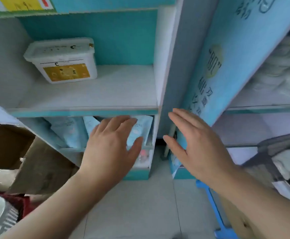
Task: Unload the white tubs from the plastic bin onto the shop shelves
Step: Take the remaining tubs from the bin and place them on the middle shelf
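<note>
The white rectangular plastic tub with a snap-on lid and yellow label (61,61) looks rigid and smooth, and probably not heavy. Palms pressed on its two short sides, just under the lid rim, should hold it best. It stands upright on the pale shelf board (106,94), above and left of both hands. The left hand (109,149) and right hand (197,149) hover apart, fingers straight, holding nothing.
</note>
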The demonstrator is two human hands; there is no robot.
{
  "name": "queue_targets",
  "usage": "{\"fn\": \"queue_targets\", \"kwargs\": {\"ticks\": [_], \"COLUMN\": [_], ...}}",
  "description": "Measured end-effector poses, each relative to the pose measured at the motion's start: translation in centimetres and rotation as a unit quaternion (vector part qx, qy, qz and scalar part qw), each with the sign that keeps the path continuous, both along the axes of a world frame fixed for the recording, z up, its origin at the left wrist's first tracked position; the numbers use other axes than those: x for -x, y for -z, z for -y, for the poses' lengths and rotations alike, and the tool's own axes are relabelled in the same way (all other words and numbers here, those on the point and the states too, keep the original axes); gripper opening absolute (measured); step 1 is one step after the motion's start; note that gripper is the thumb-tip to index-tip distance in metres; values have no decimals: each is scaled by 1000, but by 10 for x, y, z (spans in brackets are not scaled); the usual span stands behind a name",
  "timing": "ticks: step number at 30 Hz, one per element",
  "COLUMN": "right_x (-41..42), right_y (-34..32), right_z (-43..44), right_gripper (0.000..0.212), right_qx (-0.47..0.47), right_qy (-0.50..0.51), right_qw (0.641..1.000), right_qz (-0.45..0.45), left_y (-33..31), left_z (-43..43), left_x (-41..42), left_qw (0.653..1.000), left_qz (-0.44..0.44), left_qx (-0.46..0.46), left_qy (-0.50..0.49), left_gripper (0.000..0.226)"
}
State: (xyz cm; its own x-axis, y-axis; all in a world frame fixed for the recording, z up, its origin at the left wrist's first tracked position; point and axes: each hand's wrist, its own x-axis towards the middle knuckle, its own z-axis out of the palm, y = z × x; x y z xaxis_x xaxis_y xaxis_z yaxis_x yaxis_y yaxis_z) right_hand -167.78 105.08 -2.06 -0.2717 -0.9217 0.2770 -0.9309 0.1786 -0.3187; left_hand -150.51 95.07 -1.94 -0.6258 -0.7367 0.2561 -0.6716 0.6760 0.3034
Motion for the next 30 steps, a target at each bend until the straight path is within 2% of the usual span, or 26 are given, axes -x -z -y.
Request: {"fn": "queue_targets", "kwargs": {"ticks": [7, 14, 19, 24, 30], "right_x": [76, 182, 263, 336, 405], "right_y": [38, 59, 69, 83, 131], "right_z": [-155, -283, -344, -366, -373], "right_gripper": [49, 53, 51, 45, 60], "right_qx": [-45, -68, -103, -129, -106], "right_qy": [102, 227, 304, 353, 427], "right_qw": [994, 971, 945, 919, 875], "right_qz": [3, 19, 63, 116, 204], "left_y": [28, 44, 56, 87, 116], "left_z": [-107, -205, -253, -269, -277], "left_x": [110, 243, 345, 437, 518], "left_qw": [985, 963, 950, 950, 943], "left_qz": [21, 31, 86, 112, 127], "left_qx": [-71, -75, -106, -130, -171], "left_qy": [158, 258, 279, 262, 258], "left_gripper": [44, 40, 44, 47, 51]}}
